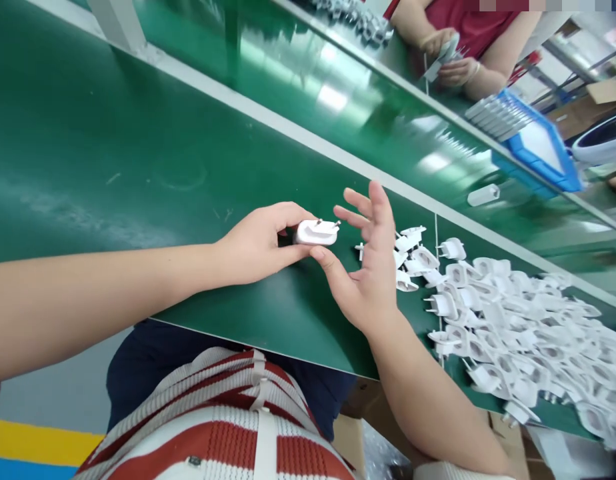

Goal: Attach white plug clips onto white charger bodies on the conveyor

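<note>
My left hand (pixel 263 245) grips a white plug adapter (pixel 315 233) between thumb and fingers, its two metal pins pointing away to the right. Beside it, my right hand (pixel 371 263) is spread, fingers raised and apart. The right thumb tip comes up to the adapter's near edge; whether it presses on it I cannot tell. Just past the right hand lies a small group of white plug pieces (pixel 417 257), partly hidden by that hand.
A large heap of white plug pieces (pixel 518 320) covers the green table (pixel 113 167) at right. Behind a pale rail, a raised glossy shelf holds a white piece (pixel 483 195) and a blue tray (pixel 543 150). Across it, a co-worker's hands (pixel 451 63) hold a pale part.
</note>
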`<state>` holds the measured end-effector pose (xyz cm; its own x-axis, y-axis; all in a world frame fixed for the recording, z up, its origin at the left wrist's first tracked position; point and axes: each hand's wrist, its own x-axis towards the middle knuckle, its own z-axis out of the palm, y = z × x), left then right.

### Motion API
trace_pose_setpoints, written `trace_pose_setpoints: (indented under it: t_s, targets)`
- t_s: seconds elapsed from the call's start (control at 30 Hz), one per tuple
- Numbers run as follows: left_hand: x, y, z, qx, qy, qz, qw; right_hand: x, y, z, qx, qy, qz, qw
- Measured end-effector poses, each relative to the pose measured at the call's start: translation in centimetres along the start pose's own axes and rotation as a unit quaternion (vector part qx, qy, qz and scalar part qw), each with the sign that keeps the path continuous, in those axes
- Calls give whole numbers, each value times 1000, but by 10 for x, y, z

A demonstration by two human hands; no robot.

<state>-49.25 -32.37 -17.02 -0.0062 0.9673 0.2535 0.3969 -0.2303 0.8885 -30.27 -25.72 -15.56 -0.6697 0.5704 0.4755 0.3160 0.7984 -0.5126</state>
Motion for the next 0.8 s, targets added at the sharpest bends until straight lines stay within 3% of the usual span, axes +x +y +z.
trace_pose_setpoints:
  t_s: [0.1, 0.27, 0.43, 0.63, 0.73, 0.8]
  targets:
    - [-4, 3, -3, 48, 66, 76, 994, 0, 1, -5, 46, 62, 1, 997]
    - [-9, 5, -8, 153, 148, 202, 956, 0, -4, -7, 36, 95, -58, 993]
    - [-10, 5, -9, 184, 171, 222, 942, 1, -4, -3, 29, 116, -84, 989]
    - [-9, 8, -10, 133, 164, 253, 944, 1, -1, -1, 34, 139, -105, 984]
    - [-9, 12, -9, 79, 155, 220, 960, 0, -2, -1, 37, 171, -138, 975]
    - [-9, 16, -7, -17, 123, 160, 979, -2, -3, -2, 49, 173, -135, 974]
